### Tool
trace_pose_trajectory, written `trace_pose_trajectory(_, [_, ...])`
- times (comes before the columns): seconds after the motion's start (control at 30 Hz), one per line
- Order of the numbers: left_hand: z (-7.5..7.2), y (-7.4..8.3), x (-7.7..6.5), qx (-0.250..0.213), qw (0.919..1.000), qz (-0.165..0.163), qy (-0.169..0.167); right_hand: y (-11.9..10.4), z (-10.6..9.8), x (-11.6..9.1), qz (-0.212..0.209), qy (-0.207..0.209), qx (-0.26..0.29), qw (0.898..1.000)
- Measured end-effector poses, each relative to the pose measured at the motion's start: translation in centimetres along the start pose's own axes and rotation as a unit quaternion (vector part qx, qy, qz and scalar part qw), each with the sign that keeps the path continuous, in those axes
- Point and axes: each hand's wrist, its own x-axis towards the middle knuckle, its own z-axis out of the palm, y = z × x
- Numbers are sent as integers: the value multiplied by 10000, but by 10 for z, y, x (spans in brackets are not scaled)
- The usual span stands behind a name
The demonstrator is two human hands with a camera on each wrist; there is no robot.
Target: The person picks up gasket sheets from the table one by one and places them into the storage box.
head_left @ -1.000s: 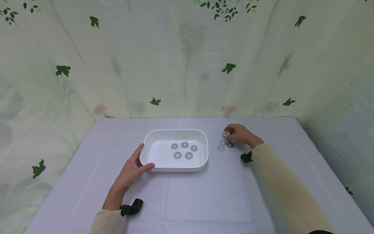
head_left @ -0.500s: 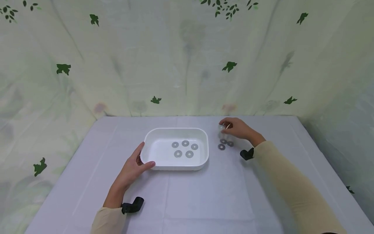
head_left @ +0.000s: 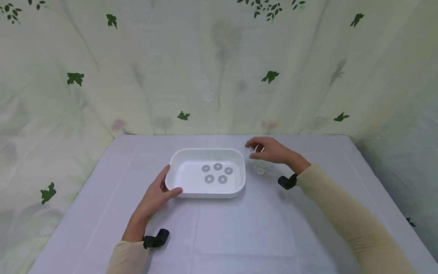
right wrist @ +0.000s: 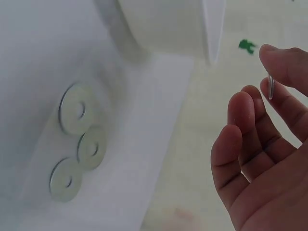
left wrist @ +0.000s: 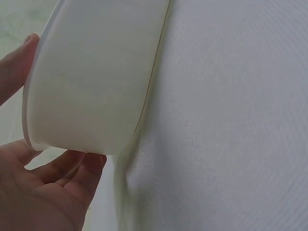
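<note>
A white oblong tray sits on the table, with several flat metal washers lying apart on its floor. My left hand grips the tray's left end, thumb over the front corner of the rim; in the left wrist view the fingertips touch the tray's outer wall. Raised just beyond the tray's right side, my right hand pinches one washer between thumb and index finger, seen edge-on in the right wrist view. Its other fingers are loosely bent. Three washers lie close together on the table below it.
A white cloth covers the table, with faint creases. Behind the far edge hangs a pale curtain printed with leaves and birds. Black wrist cameras stick out from both wrists.
My right hand has lifted a washer off the group on the table and carried it left, towards the tray. My left hand has kept its grip on the tray.
</note>
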Motion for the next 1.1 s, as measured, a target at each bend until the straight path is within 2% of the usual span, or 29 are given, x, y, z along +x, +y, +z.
trace_pose_trajectory(0.2, [0, 1, 1, 70, 10000, -23, -5, -19, 12, -8, -289, -249, 20, 9993])
trace_pose_trajectory(0.47, [-1, 0, 0, 72, 10000, -57, -6, -27, 33, -12, -675, -387, 113, 9969])
trace_pose_trajectory(0.83, [-1, 0, 0, 56, 10000, -63, -16, -25, 41, -12, -885, -401, -52, 9953])
trace_pose_trajectory(1.1, [-1, -1, 1, 61, 10000, -72, -14, -22, 43, -10, -721, -327, -29, 9969])
